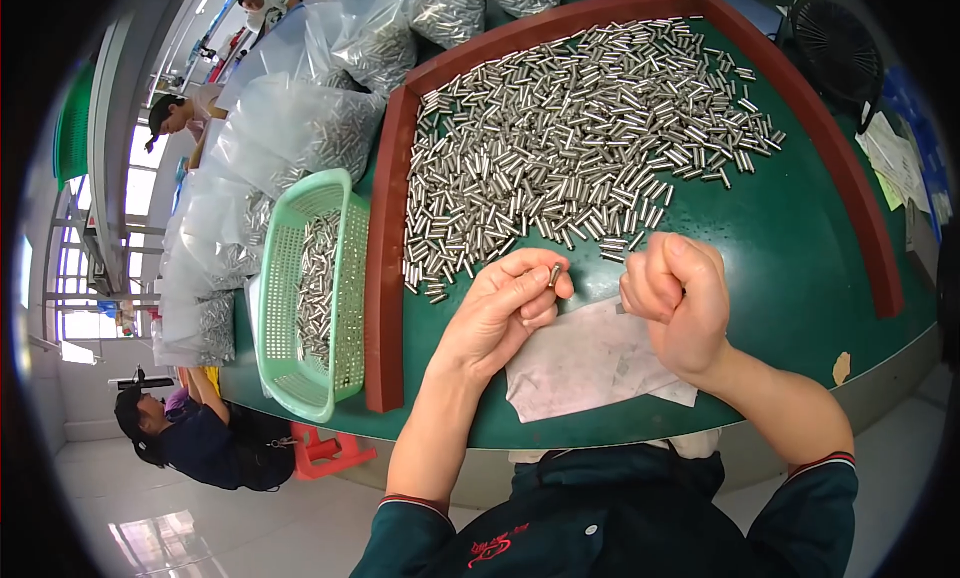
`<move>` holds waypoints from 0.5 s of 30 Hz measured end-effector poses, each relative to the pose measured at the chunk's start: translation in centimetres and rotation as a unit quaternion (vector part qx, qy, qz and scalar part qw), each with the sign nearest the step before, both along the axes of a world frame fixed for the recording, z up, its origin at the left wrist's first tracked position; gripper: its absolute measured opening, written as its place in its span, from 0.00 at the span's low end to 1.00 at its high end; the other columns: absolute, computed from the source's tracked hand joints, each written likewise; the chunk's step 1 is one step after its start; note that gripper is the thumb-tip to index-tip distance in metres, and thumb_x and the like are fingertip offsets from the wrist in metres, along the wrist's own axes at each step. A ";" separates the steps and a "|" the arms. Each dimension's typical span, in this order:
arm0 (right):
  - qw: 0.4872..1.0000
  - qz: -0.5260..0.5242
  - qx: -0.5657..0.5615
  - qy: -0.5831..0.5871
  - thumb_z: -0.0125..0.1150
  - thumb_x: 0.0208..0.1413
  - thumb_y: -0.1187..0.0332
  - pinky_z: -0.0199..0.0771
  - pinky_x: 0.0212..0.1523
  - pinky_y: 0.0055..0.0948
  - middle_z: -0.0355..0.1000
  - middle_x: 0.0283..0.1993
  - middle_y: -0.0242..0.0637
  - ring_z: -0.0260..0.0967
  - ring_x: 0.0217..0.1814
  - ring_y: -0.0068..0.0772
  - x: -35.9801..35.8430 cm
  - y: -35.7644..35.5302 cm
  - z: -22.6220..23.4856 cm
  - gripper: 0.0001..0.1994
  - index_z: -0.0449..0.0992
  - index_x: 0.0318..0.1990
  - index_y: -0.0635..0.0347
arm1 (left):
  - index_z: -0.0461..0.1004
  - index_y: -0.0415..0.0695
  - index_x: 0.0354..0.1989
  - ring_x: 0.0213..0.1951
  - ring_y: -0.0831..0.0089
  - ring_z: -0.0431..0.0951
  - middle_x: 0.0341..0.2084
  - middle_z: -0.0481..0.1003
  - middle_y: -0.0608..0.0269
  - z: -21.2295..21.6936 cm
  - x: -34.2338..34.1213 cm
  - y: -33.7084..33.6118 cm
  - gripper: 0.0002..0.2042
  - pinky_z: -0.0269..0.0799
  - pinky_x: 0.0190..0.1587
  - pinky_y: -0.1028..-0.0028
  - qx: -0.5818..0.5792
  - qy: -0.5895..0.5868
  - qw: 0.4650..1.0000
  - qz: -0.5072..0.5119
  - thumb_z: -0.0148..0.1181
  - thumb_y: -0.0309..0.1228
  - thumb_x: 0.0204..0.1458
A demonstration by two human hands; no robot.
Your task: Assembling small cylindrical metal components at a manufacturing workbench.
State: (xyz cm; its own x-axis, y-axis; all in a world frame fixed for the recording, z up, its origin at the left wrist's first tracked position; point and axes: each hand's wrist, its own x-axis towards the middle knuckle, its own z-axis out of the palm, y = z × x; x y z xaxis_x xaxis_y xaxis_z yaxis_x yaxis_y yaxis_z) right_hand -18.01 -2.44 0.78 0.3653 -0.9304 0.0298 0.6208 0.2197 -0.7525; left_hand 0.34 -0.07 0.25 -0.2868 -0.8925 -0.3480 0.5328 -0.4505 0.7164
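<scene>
While the left hand (500, 308) pinches one steel pin (554, 274) just below the pin heap (580, 138) | right hand (675, 298) fisted beside it, contents hidden | risk: slack grip drops pin into heap.

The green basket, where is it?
In the head view the green basket sits at the person's left, just outside the red-brown rim of the green table, beside clear plastic bags of metal pins, left of the left hand.
</scene>
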 end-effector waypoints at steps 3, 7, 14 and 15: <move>1.000 -0.002 0.006 0.008 0.37 0.52 0.66 0.39 0.15 0.19 0.46 0.09 0.26 0.39 0.13 0.16 -0.1 -0.1 0.1 0.18 0.50 0.11 0.56 | 0.69 0.38 0.35 0.17 0.85 0.56 0.24 0.70 0.59 0.5 -0.1 -0.2 0.08 0.52 0.20 0.86 0.008 -0.004 1.000 0.013 0.47 0.28 0.52; 1.000 -0.001 0.012 0.008 0.37 0.52 0.66 0.39 0.15 0.20 0.45 0.08 0.26 0.39 0.13 0.16 0.0 -0.2 0.0 0.18 0.50 0.11 0.56 | 0.66 0.40 0.26 0.17 0.82 0.58 0.23 0.71 0.57 0.6 -0.1 -0.6 0.13 0.52 0.20 0.84 -0.026 -0.032 0.993 0.108 0.41 0.36 0.55; 1.000 0.002 0.016 0.009 0.36 0.52 0.66 0.39 0.15 0.19 0.46 0.08 0.26 0.38 0.12 0.16 -0.1 -0.3 0.1 0.18 0.50 0.11 0.56 | 0.73 0.40 0.35 0.16 0.79 0.64 0.12 0.65 0.66 0.0 0.2 -1.3 0.08 0.59 0.20 0.80 -0.251 -0.633 0.727 0.093 0.54 0.25 0.46; 1.000 0.003 0.017 0.010 0.36 0.52 0.66 0.39 0.15 0.19 0.46 0.08 0.26 0.38 0.12 0.16 -0.1 -0.3 0.2 0.18 0.50 0.11 0.56 | 0.73 0.41 0.36 0.14 0.77 0.65 0.11 0.66 0.63 0.1 -0.3 -1.3 0.09 0.60 0.20 0.77 -0.256 -0.690 0.673 0.074 0.54 0.24 0.44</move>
